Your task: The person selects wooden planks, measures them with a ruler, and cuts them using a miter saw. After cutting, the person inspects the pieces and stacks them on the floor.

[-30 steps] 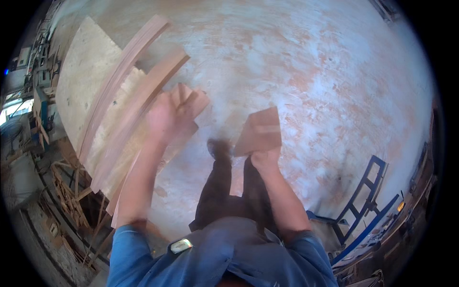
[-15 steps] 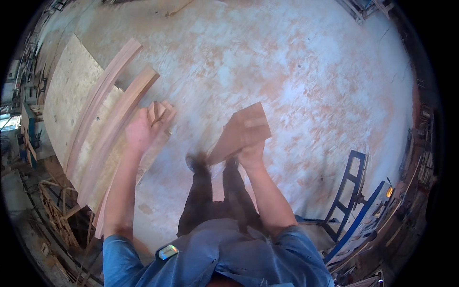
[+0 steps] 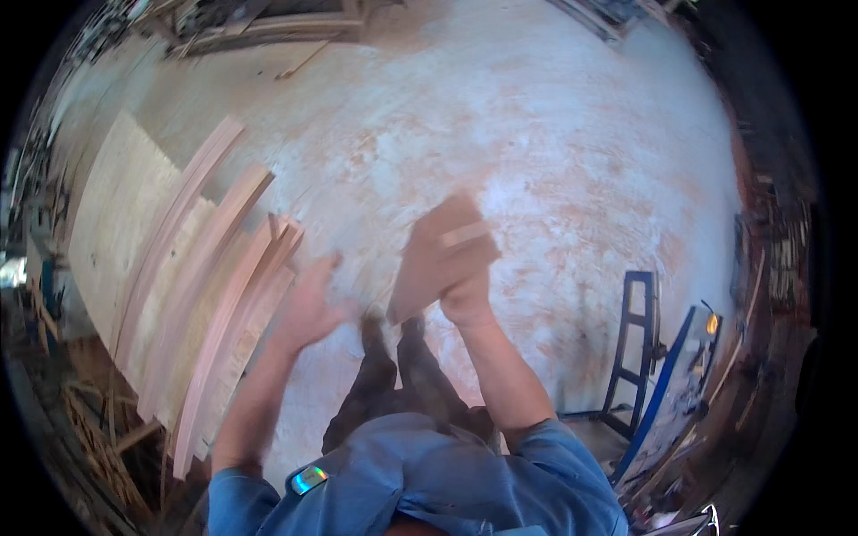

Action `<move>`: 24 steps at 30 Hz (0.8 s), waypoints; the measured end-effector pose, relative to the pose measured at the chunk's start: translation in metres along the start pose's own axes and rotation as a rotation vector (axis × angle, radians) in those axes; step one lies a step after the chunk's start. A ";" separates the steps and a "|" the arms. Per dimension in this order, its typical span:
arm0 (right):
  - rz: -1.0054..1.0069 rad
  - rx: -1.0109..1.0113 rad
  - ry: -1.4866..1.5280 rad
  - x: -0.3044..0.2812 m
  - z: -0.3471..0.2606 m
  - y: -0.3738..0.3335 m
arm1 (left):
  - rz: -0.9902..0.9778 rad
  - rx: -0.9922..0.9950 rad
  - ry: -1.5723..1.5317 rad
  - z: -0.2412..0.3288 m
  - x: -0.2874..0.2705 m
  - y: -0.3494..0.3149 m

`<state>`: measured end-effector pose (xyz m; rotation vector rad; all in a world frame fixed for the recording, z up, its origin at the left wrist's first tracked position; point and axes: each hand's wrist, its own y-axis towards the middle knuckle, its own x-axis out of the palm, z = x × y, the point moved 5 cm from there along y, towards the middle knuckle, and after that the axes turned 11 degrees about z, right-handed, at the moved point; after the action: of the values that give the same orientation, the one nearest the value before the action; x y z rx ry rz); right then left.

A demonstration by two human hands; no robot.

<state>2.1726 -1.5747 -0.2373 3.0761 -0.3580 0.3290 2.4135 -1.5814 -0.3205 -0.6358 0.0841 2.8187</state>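
My right hand grips an angular flat brown wooden board by its right edge, in front of my body. A short paler strip lies across the upper part of the board. My left hand is empty, its fingers apart and smeared by motion. It hovers between the board and several long wooden strips lying side by side at my left. The nearest strips end beyond that hand, where a small wooden piece shows at their tips. My right fingers are partly hidden by the board.
Under the strips lies a pale plywood sheet. A dark blue metal frame and a blue-edged panel stand at the right. Scrap wood is piled lower left. A wooden structure stands at the far edge of the dusty floor.
My left hand has let go of the strip ends, opened and moved right, toward the board. My right hand still holds the board, which has shifted slightly left. The view has tilted toward the far side.
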 end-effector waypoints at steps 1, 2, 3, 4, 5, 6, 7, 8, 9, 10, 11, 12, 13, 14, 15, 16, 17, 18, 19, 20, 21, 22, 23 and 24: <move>-0.194 -0.172 -0.029 0.002 -0.021 0.007 | -0.128 -0.025 -0.088 0.028 0.017 0.003; -0.272 -0.224 -0.052 0.003 -0.047 0.014 | -0.275 -0.028 -0.185 0.056 0.032 0.015; -0.330 -0.203 -0.072 0.007 -0.074 0.015 | -0.293 0.116 -0.128 0.073 0.043 0.020; -0.366 -0.138 -0.099 0.007 -0.102 0.003 | -0.325 0.047 -0.310 0.081 0.054 0.007; -0.393 -0.058 -0.126 0.012 -0.131 -0.013 | -0.418 0.025 -0.353 0.092 0.068 -0.006; -0.402 -0.029 -0.140 0.008 -0.156 -0.030 | -0.461 -0.195 -0.425 0.100 0.094 -0.031; -0.386 -0.017 -0.129 -0.003 -0.181 -0.039 | -0.381 -0.019 -0.287 0.165 0.108 -0.031; -0.389 -0.112 -0.086 -0.018 -0.202 -0.049 | -0.333 -0.061 -0.554 0.146 0.128 -0.045; -0.318 -0.157 -0.081 -0.029 -0.224 -0.054 | -0.283 -0.128 -0.807 0.120 0.142 -0.045; -0.244 -0.198 -0.076 -0.042 -0.243 -0.058 | -0.244 -0.124 -0.862 0.160 0.155 -0.053; -0.200 -0.238 -0.053 -0.064 -0.265 -0.074 | -0.214 -0.116 -0.914 0.202 0.168 -0.062; -0.096 -0.250 -0.075 -0.105 -0.275 -0.094 | -0.202 -0.127 -0.962 0.236 0.187 -0.072; -0.020 -0.278 -0.099 -0.139 -0.296 -0.114 | -0.218 -0.077 -0.976 0.266 0.210 -0.082; 0.046 -0.298 -0.112 -0.170 -0.313 -0.135 | -0.219 -0.033 -0.984 0.292 0.229 -0.095; 0.108 -0.325 -0.186 -0.205 -0.318 -0.161 | -0.208 -0.031 -0.951 0.315 0.252 -0.109; 0.168 -0.353 -0.261 -0.244 -0.309 -0.190 | -0.238 -0.025 -0.956 0.342 0.275 -0.120; 0.230 -0.375 -0.337 -0.282 -0.297 -0.219 | -0.268 -0.023 -0.962 0.369 0.299 -0.130; 0.315 -0.301 -0.434 -0.321 -0.284 -0.251 | -0.298 -0.034 -0.971 0.395 0.324 -0.143; 0.392 -0.225 -0.525 -0.359 -0.274 -0.281 | -0.404 -0.037 -0.951 0.422 0.352 -0.157; 0.426 -0.154 -0.443 -0.393 -0.269 -0.307 | -0.427 -0.032 -0.956 0.449 0.382 -0.168; 0.456 -0.084 -0.356 -0.427 -0.267 -0.331 | -0.449 -0.026 -0.958 0.478 0.414 -0.179; 0.515 -0.087 -0.337 -0.463 -0.270 -0.351 | -0.471 -0.020 -0.959 0.505 0.448 -0.190; 0.574 -0.078 -0.324 -0.497 -0.275 -0.377 | -0.527 -0.036 -1.000 0.529 0.485 -0.208; 0.633 -0.068 -0.312 -0.532 -0.282 -0.402 | -0.606 -0.054 -1.008 0.549 0.526 -0.224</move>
<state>1.7012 -1.0497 -0.0757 2.8553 -1.3219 -0.1618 1.7837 -1.1834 -0.0507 0.6785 -0.3112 2.2215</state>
